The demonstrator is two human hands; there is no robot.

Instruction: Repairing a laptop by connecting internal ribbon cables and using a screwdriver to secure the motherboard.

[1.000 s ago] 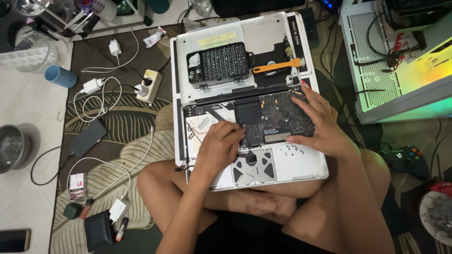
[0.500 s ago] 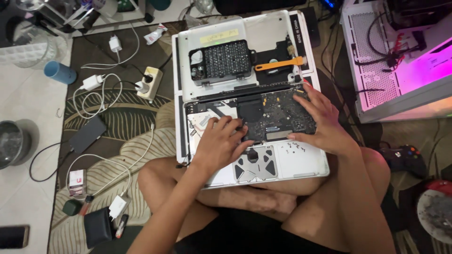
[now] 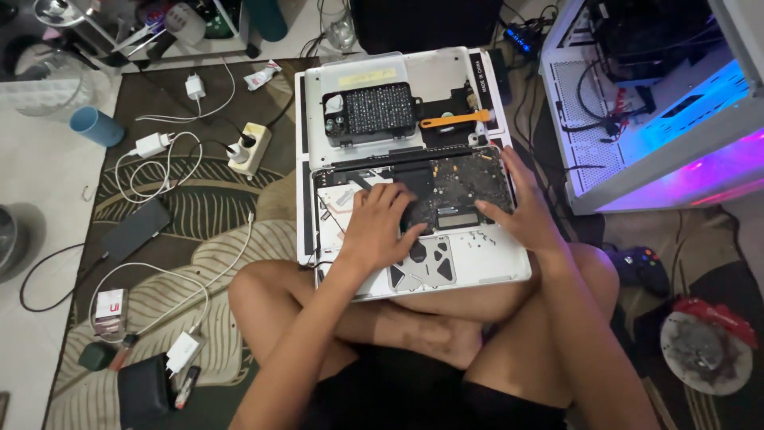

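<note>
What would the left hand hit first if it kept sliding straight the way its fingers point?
Probably the dark circuit board inside the opened laptop; the left hand's fingertips already sit at its edge.

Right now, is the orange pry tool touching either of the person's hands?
Apart. The head view shows the orange pry tool lying on the white lid beyond the opened laptop, with dark board showing between it and the left hand and right hand.
</note>
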